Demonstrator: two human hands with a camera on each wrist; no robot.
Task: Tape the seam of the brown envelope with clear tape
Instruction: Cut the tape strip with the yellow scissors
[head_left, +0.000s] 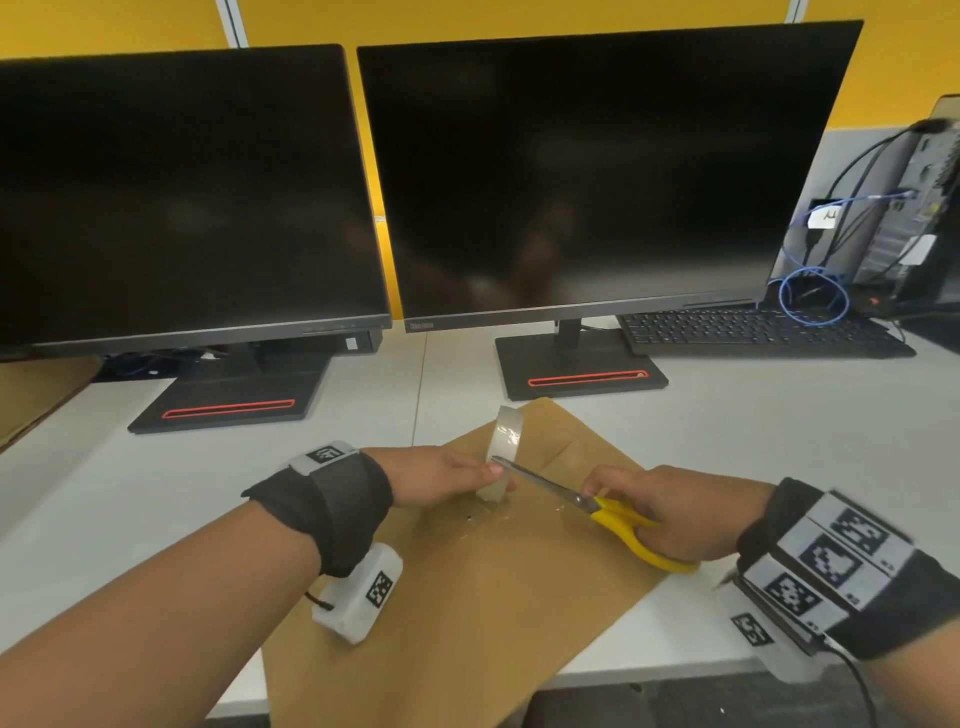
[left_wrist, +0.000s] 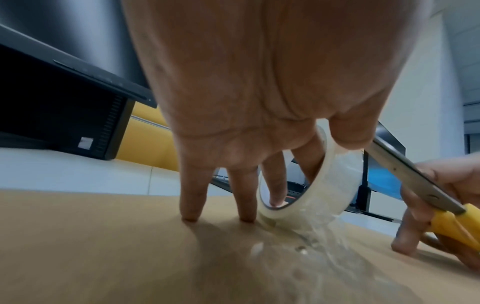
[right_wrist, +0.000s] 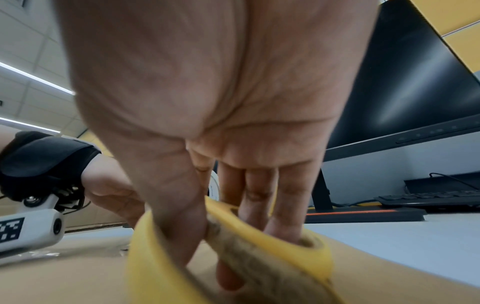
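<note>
The brown envelope (head_left: 467, 597) lies flat on the white desk, overhanging its front edge. A roll of clear tape (head_left: 503, 452) stands on edge on it, with a crinkled clear strip (left_wrist: 319, 246) running from the roll onto the paper. My left hand (head_left: 447, 480) holds the roll, two fingers inside its core and the thumb on its rim (left_wrist: 348, 133); two other fingertips (left_wrist: 191, 218) press the envelope. My right hand (head_left: 670, 512) grips yellow-handled scissors (head_left: 618, 519), thumb and fingers through the loops (right_wrist: 259, 242). The blades (left_wrist: 410, 174) reach the roll's top edge; whether they are apart is unclear.
Two dark monitors (head_left: 587, 171) stand on bases close behind the envelope. A black keyboard (head_left: 753, 332), cables and a computer tower (head_left: 919, 208) sit at the back right. A cardboard piece (head_left: 31, 395) lies at the far left. White desk (head_left: 779, 467) surrounds the envelope.
</note>
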